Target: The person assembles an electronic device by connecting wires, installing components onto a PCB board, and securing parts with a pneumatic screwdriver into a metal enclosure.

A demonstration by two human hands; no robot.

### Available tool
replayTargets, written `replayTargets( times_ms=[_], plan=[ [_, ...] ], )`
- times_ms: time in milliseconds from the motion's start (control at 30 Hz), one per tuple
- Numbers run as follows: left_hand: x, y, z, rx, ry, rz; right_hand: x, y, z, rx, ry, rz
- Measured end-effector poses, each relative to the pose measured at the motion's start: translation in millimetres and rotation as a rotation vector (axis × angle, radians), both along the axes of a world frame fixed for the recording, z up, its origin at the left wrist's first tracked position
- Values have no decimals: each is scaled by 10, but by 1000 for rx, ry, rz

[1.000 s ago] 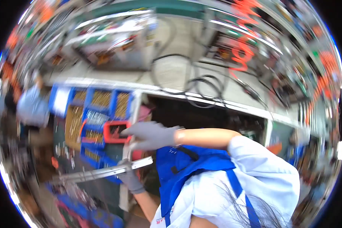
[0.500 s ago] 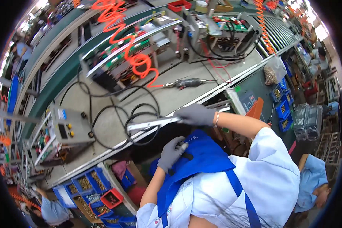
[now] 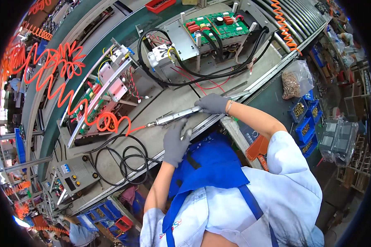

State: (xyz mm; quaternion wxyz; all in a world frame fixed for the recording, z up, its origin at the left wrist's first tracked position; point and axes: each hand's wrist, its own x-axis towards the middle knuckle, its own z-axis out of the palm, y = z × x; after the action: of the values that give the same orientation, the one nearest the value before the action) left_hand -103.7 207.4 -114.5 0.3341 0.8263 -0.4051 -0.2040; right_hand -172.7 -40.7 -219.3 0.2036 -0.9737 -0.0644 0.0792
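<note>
Gloved in grey, my right hand [image 3: 213,103] is closed around a slim silver metal rail [image 3: 179,115] with small holes. The rail slants over the workbench [image 3: 160,101] near its front edge. My left hand [image 3: 177,142], also gloved, has its thumb and fingers apart just below the rail's left part and holds nothing; whether the fingertips touch the rail I cannot tell. At the rail's left end shows the metal fitting [image 3: 151,124] of an air tool on an orange coiled hose [image 3: 125,123]; the tool's body is mostly hidden by the rail.
Beyond my hands stand a metal chassis with a green circuit board [image 3: 235,28] and a tilted one [image 3: 107,88]. Black cable loops [image 3: 127,160] lie beside a grey control box [image 3: 76,175]. Blue screw bins [image 3: 305,127] and a bag of small parts [image 3: 292,82] sit right.
My view has shifted. The rail has moved farther over the bench, now covering most of the air tool. My left hand has risen from the apron to beside the rail.
</note>
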Motion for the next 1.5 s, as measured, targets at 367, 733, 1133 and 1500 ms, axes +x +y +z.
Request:
replayTargets(
  times_ms=[367,733,1133,1500],
  plan=[
    [549,-1010,660,100,-385,-367,-193,-413,1438,107,-440,-284],
    [833,-1523,2214,-748,-704,125,-167,-1194,2883,1198,-1104,-805],
    [1719,-1331,1402,-442,-549,204,168,-784,1861,1738,-1179,-1017],
    [1894,-2014,1313,95,-593,-414,-90,-582,2081,1553,-1029,-1027]
  ],
)
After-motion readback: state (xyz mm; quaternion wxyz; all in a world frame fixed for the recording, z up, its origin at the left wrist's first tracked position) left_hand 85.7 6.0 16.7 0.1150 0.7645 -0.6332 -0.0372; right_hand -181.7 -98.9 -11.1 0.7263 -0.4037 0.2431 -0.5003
